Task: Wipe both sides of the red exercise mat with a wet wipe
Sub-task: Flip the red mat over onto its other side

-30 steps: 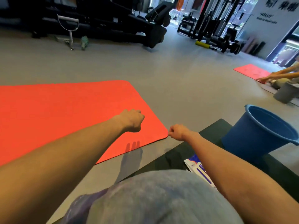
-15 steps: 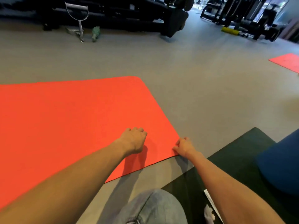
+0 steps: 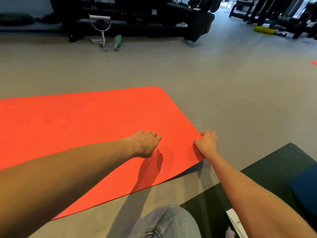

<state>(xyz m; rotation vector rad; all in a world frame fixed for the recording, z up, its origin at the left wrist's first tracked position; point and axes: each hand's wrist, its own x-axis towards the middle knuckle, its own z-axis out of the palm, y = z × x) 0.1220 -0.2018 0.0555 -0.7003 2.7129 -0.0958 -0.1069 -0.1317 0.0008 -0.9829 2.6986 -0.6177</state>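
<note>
The red exercise mat (image 3: 82, 127) lies flat on the grey floor and runs off the left edge. My right hand (image 3: 206, 143) grips its near right corner, which is raised a little off the floor and casts a shadow under the edge. My left hand (image 3: 145, 143) hovers just above the mat, left of that corner, fingers loosely curled downward and holding nothing; its shadow falls on the mat below. No loose wipe is in view.
A dark green mat (image 3: 274, 169) lies at the lower right with a white wipe packet (image 3: 235, 220) and a blue bucket (image 3: 307, 186) on it. My jeans-clad knee (image 3: 168, 222) is at the bottom. Gym machines (image 3: 145, 16), a cable handle (image 3: 101, 26) and a green roller (image 3: 118, 42) stand at the back.
My right hand has taken hold of the mat's corner and lifted it slightly. My left hand has loosened from a fist and sits over the mat. The view has tilted down and left.
</note>
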